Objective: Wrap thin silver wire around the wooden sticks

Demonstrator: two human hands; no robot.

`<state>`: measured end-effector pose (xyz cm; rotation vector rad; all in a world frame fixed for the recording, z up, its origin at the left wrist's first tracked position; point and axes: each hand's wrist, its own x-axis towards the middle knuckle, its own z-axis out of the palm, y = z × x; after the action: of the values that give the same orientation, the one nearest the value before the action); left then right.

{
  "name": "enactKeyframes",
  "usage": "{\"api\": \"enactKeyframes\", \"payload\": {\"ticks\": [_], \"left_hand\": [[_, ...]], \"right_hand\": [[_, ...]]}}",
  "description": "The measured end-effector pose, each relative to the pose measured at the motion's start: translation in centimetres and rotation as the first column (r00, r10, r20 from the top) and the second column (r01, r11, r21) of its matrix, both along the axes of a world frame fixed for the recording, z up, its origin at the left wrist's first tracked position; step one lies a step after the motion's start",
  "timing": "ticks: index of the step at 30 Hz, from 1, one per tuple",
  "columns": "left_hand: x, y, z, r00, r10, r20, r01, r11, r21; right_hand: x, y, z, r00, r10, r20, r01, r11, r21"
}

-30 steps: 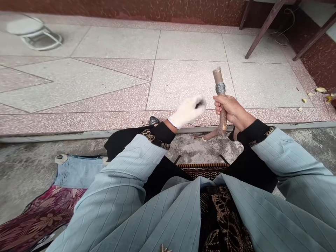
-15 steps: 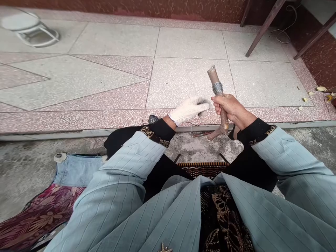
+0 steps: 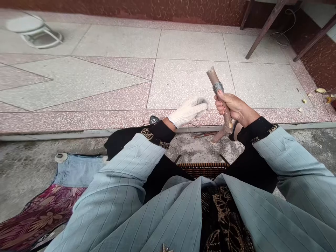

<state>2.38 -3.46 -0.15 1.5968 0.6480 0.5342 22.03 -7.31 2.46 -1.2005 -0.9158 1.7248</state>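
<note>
My right hand [image 3: 234, 106], bare, is wrapped round a forked brown branch [image 3: 212, 75], which stands tilted with its cut end up and away from me. Grey wire [image 3: 217, 87] is wound in several turns round the branch, right above my thumb. Beside it, a little to the left, my left hand [image 3: 189, 110] wears a white knitted glove. Its fingers are curled together in a pinch, apart from the branch; whatever they may hold is too fine to see. The lower fork of the branch hangs over the concrete near my foot.
Beyond the step edge [image 3: 86, 134] lies a pink and white tiled floor. A white stool [image 3: 42, 35] stands far left, and wooden legs [image 3: 265, 31] stand far right. A thin reddish stick [image 3: 203, 135] lies below the step. Denim and floral cloth [image 3: 78, 169] is at my left.
My right hand has turned slightly and its thumb has slid up close to the wire. The lower end of the branch has swung a little to the right. My left hand has barely moved.
</note>
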Motion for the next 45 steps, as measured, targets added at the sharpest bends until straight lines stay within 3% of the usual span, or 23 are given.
{"api": "enactKeyframes", "payload": {"ticks": [4, 6, 7, 9, 11, 13, 14, 15, 16, 18, 20, 21, 23, 25, 28, 30, 32, 36, 42, 45], "left_hand": [[-0.8, 0.6, 0.1, 0.994, -0.089, -0.069, 0.088, 0.996, -0.014], [-1.1, 1.0, 0.2, 0.984, -0.063, -0.169, 0.078, 0.994, 0.081], [-1.1, 1.1, 0.2, 0.973, -0.046, -0.225, 0.083, 0.984, 0.156], [-1.1, 1.4, 0.2, 0.948, -0.026, -0.318, 0.125, 0.947, 0.295], [-0.9, 1.4, 0.4, 0.916, -0.035, -0.399, 0.204, 0.898, 0.39], [-0.6, 1.3, 0.5, 0.883, -0.065, -0.464, 0.288, 0.857, 0.427], [-0.4, 1.2, 0.5, 0.87, -0.075, -0.488, 0.319, 0.84, 0.439], [-0.2, 1.1, 0.6, 0.862, -0.085, -0.5, 0.34, 0.828, 0.446], [-0.1, 1.1, 0.6, 0.862, -0.088, -0.499, 0.342, 0.827, 0.446], [0.2, 1.1, 0.5, 0.871, -0.088, -0.483, 0.312, 0.858, 0.408], [0.3, 1.2, 0.3, 0.905, -0.08, -0.417, 0.217, 0.932, 0.292], [0.3, 1.3, 0.2, 0.933, -0.076, -0.352, 0.156, 0.966, 0.206], [0.2, 1.5, 0.0, 0.98, -0.067, -0.189, 0.073, 0.997, 0.026], [0.1, 1.6, -0.2, 0.996, -0.076, -0.051, 0.07, 0.991, -0.112], [0.0, 1.5, -0.4, 0.992, -0.106, 0.073, 0.122, 0.958, -0.258], [0.3, 1.4, -0.6, 0.986, -0.102, 0.133, 0.14, 0.939, -0.313], [0.6, 1.4, -0.8, 0.982, -0.099, 0.162, 0.148, 0.932, -0.332], [0.8, 1.6, -1.1, 0.98, -0.123, 0.158, 0.169, 0.929, -0.329], [0.5, 1.8, -0.8, 0.985, -0.122, 0.122, 0.152, 0.948, -0.28], [0.7, 1.6, -0.8, 0.981, -0.14, 0.134, 0.171, 0.952, -0.253]], "right_hand": [[0.8, -0.1, 0.3, 0.984, 0.179, 0.016, -0.179, 0.981, 0.068], [1.5, -0.3, 0.8, 0.93, 0.358, 0.089, -0.366, 0.924, 0.113], [1.9, -0.3, 1.0, 0.874, 0.462, 0.15, -0.48, 0.869, 0.122], [2.6, -0.4, 1.6, 0.685, 0.656, 0.317, -0.706, 0.705, 0.069], [3.0, -0.5, 2.1, 0.457, 0.77, 0.445, -0.842, 0.536, -0.062], [3.1, -0.4, 2.2, 0.268, 0.807, 0.527, -0.886, 0.421, -0.195], [3.1, -0.3, 2.1, 0.197, 0.797, 0.572, -0.883, 0.398, -0.251], [3.0, -0.2, 2.0, 0.138, 0.764, 0.63, -0.861, 0.407, -0.305], [2.9, 0.0, 1.9, 0.086, 0.709, 0.7, -0.821, 0.449, -0.354], [2.7, 0.5, 1.6, -0.008, 0.531, 0.847, -0.69, 0.611, -0.389], [2.8, 1.0, 1.3, -0.076, 0.313, 0.947, -0.551, 0.778, -0.302], [2.8, 1.2, 1.3, -0.081, 0.22, 0.972, -0.5, 0.834, -0.231], [3.1, 1.4, 1.4, -0.012, 0.093, 0.996, -0.437, 0.895, -0.089], [3.2, 1.3, 1.7, 0.132, 0.047, 0.99, -0.386, 0.922, 0.008], [2.6, 0.9, 1.8, 0.448, 0.05, 0.892, -0.299, 0.949, 0.097], [1.8, 0.6, 1.6, 0.67, 0.06, 0.74, -0.245, 0.959, 0.144], [1.1, 0.6, 1.2, 0.817, 0.068, 0.573, -0.209, 0.961, 0.183], [0.6, 0.8, 0.8, 0.914, 0.096, 0.393, -0.182, 0.966, 0.186], [0.9, 0.4, 1.1, 0.962, 0.125, 0.241, -0.16, 0.979, 0.128], [0.6, 0.1, 0.7, 0.967, 0.192, 0.168, -0.21, 0.973, 0.096]]}}
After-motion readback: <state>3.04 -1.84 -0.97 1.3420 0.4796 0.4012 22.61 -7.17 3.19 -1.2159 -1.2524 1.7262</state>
